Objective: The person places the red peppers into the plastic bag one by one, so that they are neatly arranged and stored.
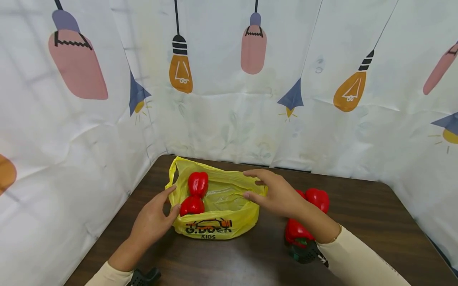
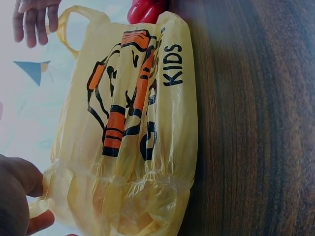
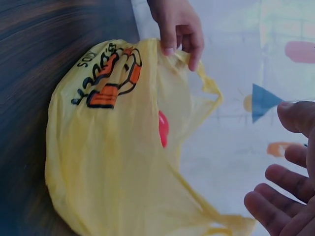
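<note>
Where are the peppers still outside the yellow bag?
In the head view, two red peppers lie on the table, right of the yellow bag, partly behind the right forearm.

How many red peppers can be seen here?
4: two peppers inside the yellow bag, two on the table behind the right forearm, which may hide more.

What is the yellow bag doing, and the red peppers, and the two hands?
Yellow bag: standing open on the table, mouth held wide.
Peppers in the bag: two, one behind the other.
Peppers on the table: lying out of the bag, beside the right arm, partly hidden.
Left hand: grips the bag's left edge.
Right hand: fingers relaxed, over the bag's right rim; whether it touches is unclear.
</note>
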Demonstrator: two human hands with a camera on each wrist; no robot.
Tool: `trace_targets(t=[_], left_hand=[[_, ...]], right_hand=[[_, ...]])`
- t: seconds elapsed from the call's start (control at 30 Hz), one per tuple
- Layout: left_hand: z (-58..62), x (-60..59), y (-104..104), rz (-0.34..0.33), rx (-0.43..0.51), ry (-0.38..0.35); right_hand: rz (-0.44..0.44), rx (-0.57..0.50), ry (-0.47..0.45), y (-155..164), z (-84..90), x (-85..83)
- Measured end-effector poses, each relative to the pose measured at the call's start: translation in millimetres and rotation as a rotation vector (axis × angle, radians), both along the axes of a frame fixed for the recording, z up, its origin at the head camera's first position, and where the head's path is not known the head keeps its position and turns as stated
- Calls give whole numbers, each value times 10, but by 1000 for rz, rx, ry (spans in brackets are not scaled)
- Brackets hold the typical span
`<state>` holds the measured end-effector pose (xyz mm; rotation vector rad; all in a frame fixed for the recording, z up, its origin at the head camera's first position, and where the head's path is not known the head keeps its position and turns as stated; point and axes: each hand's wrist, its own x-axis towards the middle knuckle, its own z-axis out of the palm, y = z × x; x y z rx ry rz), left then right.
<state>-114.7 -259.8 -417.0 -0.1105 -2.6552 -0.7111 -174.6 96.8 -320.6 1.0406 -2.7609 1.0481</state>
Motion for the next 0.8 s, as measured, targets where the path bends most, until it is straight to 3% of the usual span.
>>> trace_targets(t=[0.43,0.8], left_hand=[[-24,-14,11,15,-15,-9],[-14,5,14,12,-10,9]], right_hand=[[-41,14,86,426,-112,71],[-107,22,30,760,-125,166]])
